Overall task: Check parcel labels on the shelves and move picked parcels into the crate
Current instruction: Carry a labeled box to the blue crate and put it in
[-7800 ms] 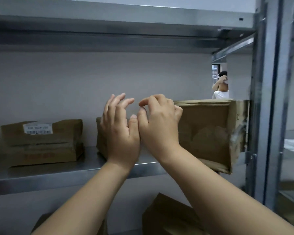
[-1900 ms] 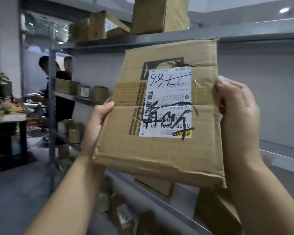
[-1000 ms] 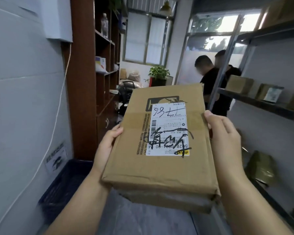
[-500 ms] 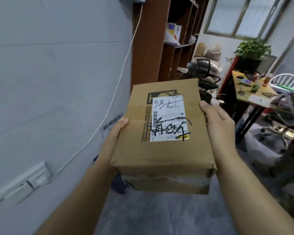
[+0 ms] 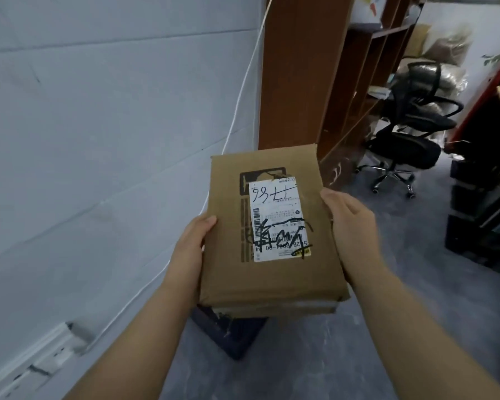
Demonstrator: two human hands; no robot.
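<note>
Two bare forearms reach forward from the bottom edge, and between them a flat cardboard parcel (image 5: 267,235) is held in the air, its broad top face turned up. The left hand (image 5: 192,246) clasps the parcel's left side, thumb lying on the top edge and the other fingers hidden underneath. The right hand (image 5: 351,235) presses the right side, thumb at the top edge, fingers curled down along the side and under. So the grip of both hands is closed on the parcel, one on each side.

Between the two grips, on the parcel's top face, sits a white label (image 5: 280,219) with a barcode strip along its left margin and thick black marker strokes scrawled over it; handwritten figures run across its far end. A dark printed mark shows partly beyond the label.

Directly below the grip, poking out from under the parcel's near edge, is the corner of a dark blue crate (image 5: 231,330) standing on the grey floor (image 5: 401,284). How much of the crate lies under the parcel cannot be told.

Left of the grip rises a pale wall (image 5: 98,140) with a white cable (image 5: 244,82) running up it. Beyond the parcel stands a brown wooden shelf unit (image 5: 300,76), and farther right a black office chair (image 5: 410,134) on castors.
</note>
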